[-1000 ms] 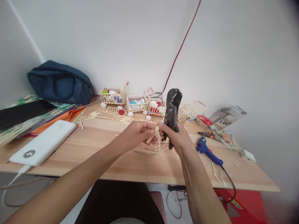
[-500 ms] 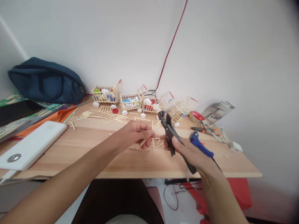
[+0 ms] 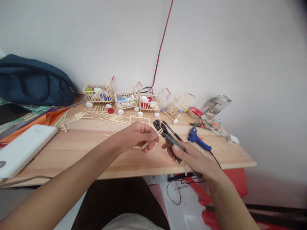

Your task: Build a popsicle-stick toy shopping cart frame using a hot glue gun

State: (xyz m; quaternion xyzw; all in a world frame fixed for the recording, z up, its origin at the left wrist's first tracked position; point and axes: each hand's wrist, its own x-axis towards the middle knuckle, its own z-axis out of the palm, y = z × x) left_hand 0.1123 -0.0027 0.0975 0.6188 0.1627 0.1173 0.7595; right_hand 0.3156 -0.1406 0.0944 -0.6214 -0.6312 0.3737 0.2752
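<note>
My left hand [image 3: 140,135] is closed in a pinch around thin wooden sticks [image 3: 147,144], whose far ends point up and right. Those ends meet the jaws of a black pliers-like cutter [image 3: 169,139]; whether the jaws grip them I cannot tell. My right hand [image 3: 185,155] is wrapped round the cutter's handles, with the thumb on top. Behind my left hand stands a small stick frame [image 3: 139,120]. More stick pieces lie partly hidden under both hands.
Along the wall stand several small stick carts, among them a filled cart [image 3: 98,93] and a tilted cart [image 3: 176,107]. Loose sticks [image 3: 110,118] lie before them. A blue glue gun [image 3: 199,140] is at right, a white power bank [image 3: 31,147] at left, a blue bag [image 3: 35,81] behind.
The cutter has come left to the stick ends held in my left hand, and its jaws have turned towards them. The view has shifted slightly right.
</note>
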